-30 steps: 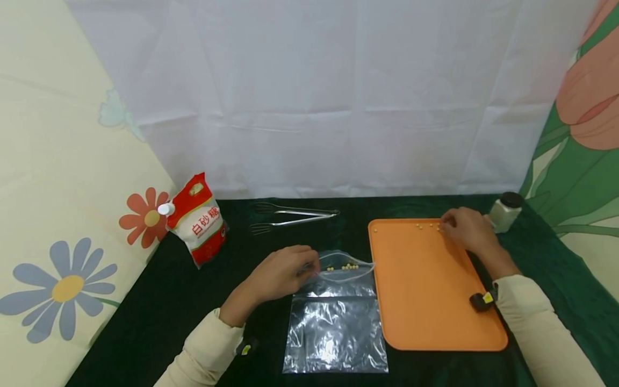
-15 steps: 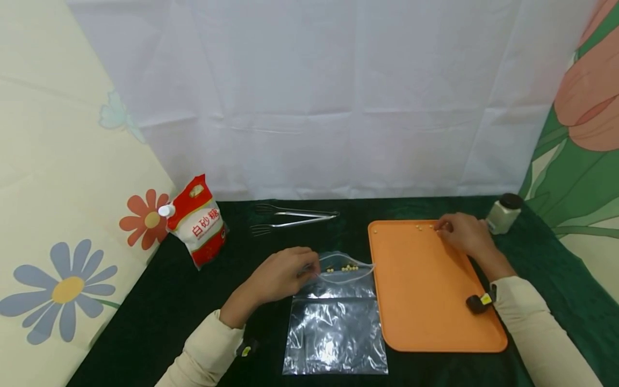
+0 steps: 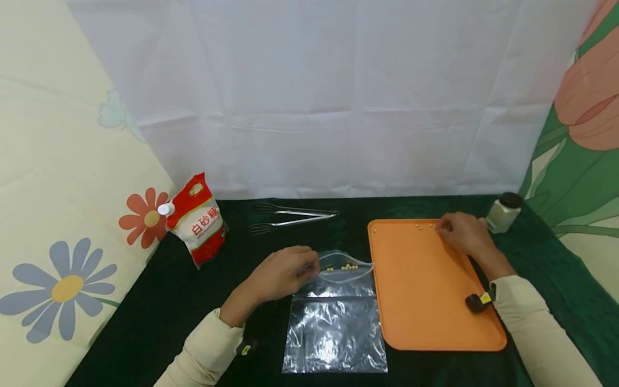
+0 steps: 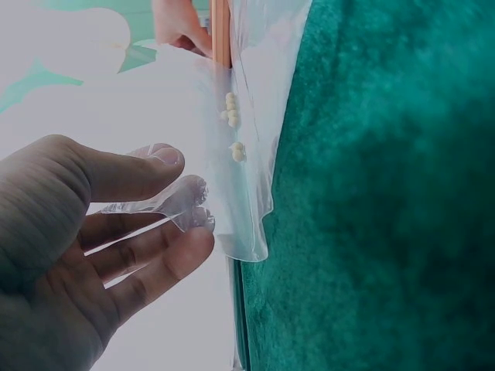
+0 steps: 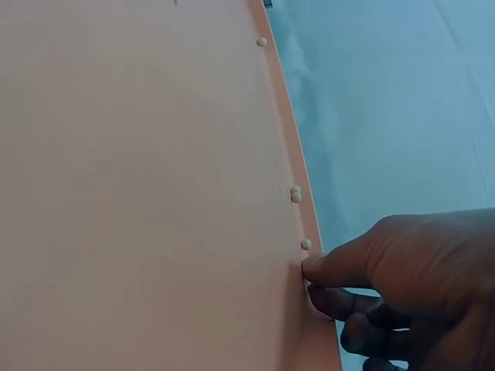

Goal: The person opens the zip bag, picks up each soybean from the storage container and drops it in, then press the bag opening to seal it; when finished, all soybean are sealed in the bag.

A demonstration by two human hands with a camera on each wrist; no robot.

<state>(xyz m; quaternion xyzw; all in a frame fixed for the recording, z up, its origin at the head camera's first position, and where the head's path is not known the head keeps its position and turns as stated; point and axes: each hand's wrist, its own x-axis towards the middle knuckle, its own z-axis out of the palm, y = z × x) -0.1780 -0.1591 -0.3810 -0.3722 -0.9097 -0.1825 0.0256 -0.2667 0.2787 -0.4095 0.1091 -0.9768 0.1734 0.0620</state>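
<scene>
My left hand (image 3: 285, 271) pinches the upper left edge of a clear zip-lock bag (image 3: 333, 333) lying on the dark green cloth. Several pale yellow soybeans (image 3: 349, 266) sit inside near the bag's parted mouth; the left wrist view shows the film (image 4: 182, 205) between thumb and fingers. My right hand (image 3: 464, 232) is at the far edge of the orange tray (image 3: 435, 301). There, thumb and forefinger come together on a soybean that they mostly cover. Along the same rim lie several more soybeans (image 5: 296, 195), one (image 3: 375, 230) of them at the far left corner.
A red and white sugar bag (image 3: 205, 223) with a white cap stands at the left. Metal tongs (image 3: 300, 216) lie behind the zip-lock bag. A dark-lidded jar (image 3: 504, 213) stands beyond the tray's right corner. A white cloth (image 3: 338, 107) hangs at the back.
My right hand has shifted slightly left along the tray's far rim, and its fingers now cover the rightmost soybean. My left hand and the bag have stayed put.
</scene>
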